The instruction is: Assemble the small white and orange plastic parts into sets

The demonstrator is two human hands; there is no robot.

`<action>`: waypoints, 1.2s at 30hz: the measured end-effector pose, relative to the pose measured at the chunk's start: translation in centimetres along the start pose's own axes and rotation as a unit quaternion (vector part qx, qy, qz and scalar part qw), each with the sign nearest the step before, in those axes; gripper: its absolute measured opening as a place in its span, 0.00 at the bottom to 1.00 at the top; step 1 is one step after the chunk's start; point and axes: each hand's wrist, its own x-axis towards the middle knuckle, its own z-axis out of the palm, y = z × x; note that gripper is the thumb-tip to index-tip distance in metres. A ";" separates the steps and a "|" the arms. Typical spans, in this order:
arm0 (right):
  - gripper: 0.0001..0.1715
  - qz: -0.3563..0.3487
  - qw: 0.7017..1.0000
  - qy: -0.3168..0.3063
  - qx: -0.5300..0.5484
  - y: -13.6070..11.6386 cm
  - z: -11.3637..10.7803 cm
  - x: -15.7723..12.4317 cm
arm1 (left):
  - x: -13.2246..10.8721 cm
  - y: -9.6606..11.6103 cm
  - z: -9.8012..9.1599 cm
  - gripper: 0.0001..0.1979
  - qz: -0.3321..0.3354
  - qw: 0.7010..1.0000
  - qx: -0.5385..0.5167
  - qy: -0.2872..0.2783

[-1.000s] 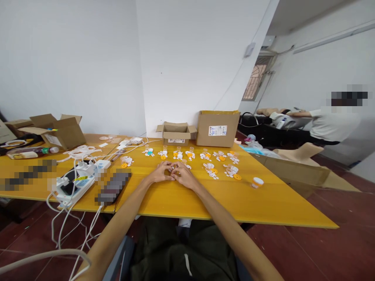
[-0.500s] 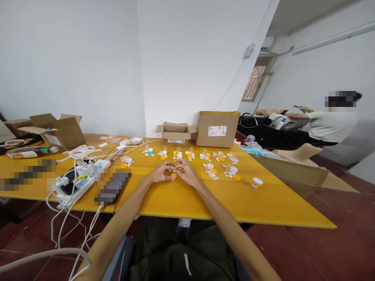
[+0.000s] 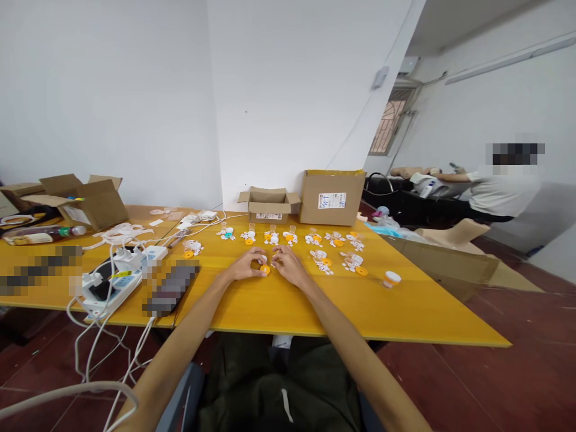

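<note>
My left hand (image 3: 243, 266) is closed, thumb and fingers curled round a small orange disc-shaped piece (image 3: 266, 270) low over the table. Something pale shows between those fingers just above it. Just to the right, my right hand (image 3: 288, 265) has its fingertips drawn together; whatever is in them is too small to make out. Beyond both hands lie several small groups of clear cups, white dotted discs and orange rings, such as the orange ring (image 3: 361, 272) at the right. One group holds a teal piece (image 3: 228, 234).
A white-lidded clear jar (image 3: 391, 278) stands at the right. Cartons, an open small box (image 3: 269, 206) and a taped large box (image 3: 332, 198), sit at the back. Left are a power strip (image 3: 128, 282) with cables, a phone (image 3: 173, 287) and a bottle (image 3: 42, 234). Another person (image 3: 499, 189) sits far right.
My right hand has drawn slightly away to the right from the orange piece, which stays at my left hand. The view has shifted a little.
</note>
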 end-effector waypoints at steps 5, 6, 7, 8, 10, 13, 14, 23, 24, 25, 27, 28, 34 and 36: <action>0.08 -0.003 1.000 0.001 -0.010 -1.0 -0.6 0.0 | 0.0 0.3 -0.1 0.14 0.001 1.000 -0.010 -0.005; 0.08 -0.011 1.000 -0.003 -0.013 -1.3 -0.7 0.0 | 0.0 0.3 -0.1 0.14 0.001 1.000 -0.013 -0.006; 0.09 -0.021 1.000 -0.008 -0.017 -1.5 -0.8 0.0 | 0.0 0.4 -0.1 0.13 0.002 1.000 -0.016 -0.008; 0.11 -0.032 0.999 -0.015 -0.021 -1.8 -0.8 0.0 | 0.0 0.4 -0.2 0.13 0.002 1.000 -0.019 -0.011; 0.13 -0.053 0.998 -0.031 -0.035 -2.1 -0.8 -0.1 | -0.1 0.5 -0.2 0.13 0.001 1.000 -0.024 -0.016; 0.15 -0.061 0.995 -0.048 -0.063 -2.5 -0.6 -0.2 | -0.1 0.4 -0.3 0.13 -0.002 0.999 -0.026 -0.020; 0.16 -0.060 0.994 -0.052 -0.073 -2.6 -0.6 -0.2 | -0.1 0.3 -0.4 0.14 -0.003 0.999 -0.025 -0.020; 0.15 -0.060 0.986 -0.050 -0.149 -2.6 -1.6 -0.3 | 0.0 -0.1 -0.5 0.13 -0.007 0.999 -0.023 -0.023; 0.16 -0.055 0.984 -0.051 -0.161 -2.6 -1.7 -0.3 | 0.0 -0.1 -0.4 0.13 -0.006 0.999 -0.022 -0.023; 0.16 -0.049 0.982 -0.052 -0.174 -2.6 -1.7 -0.3 | 0.0 -0.1 -0.4 0.13 -0.005 0.999 -0.022 -0.023; 0.17 -0.036 0.978 -0.053 -0.198 -2.6 -1.6 -0.4 | 0.0 -0.1 -0.3 0.12 -0.002 0.999 -0.023 -0.024; 0.17 -0.031 0.976 -0.053 -0.207 -2.6 -1.5 -0.4 | 0.0 -0.2 -0.3 0.12 -0.001 0.999 -0.023 -0.023; 0.22 -0.019 0.972 -0.052 -0.228 -2.1 -1.1 -0.4 | 0.1 -0.4 -0.1 0.12 0.013 1.000 -0.015 -0.018; 0.22 -0.019 0.973 -0.050 -0.224 -1.9 -1.1 -0.4 | 0.1 -0.3 -0.1 0.11 0.018 1.000 -0.009 -0.016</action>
